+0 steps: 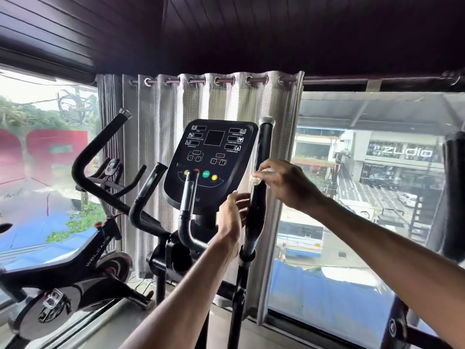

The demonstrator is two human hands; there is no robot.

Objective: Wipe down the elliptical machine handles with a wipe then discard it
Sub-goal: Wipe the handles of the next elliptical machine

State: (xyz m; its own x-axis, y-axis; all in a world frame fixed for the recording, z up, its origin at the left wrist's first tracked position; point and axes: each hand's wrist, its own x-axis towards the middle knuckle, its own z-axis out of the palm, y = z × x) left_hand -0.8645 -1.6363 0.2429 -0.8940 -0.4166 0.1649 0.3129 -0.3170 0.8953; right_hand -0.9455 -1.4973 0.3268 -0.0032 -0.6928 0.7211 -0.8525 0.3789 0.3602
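The elliptical's right handle (261,152) is a black padded bar with a silver cap, rising just right of the console (211,159). My right hand (284,183) wraps a white wipe (256,178) around this bar at mid height. Lower down, my left hand (232,217) grips the same bar, fingers curled around its left side. The left handle (100,152) curves up at the left, untouched. Two short inner grips (188,195) stand below the console.
A black exercise bike (83,260) stands at the lower left by the window. A grey curtain (201,102) hangs behind the console. Another machine's black padded bar (453,177) rises at the right edge. Large windows (377,197) close off the far side.
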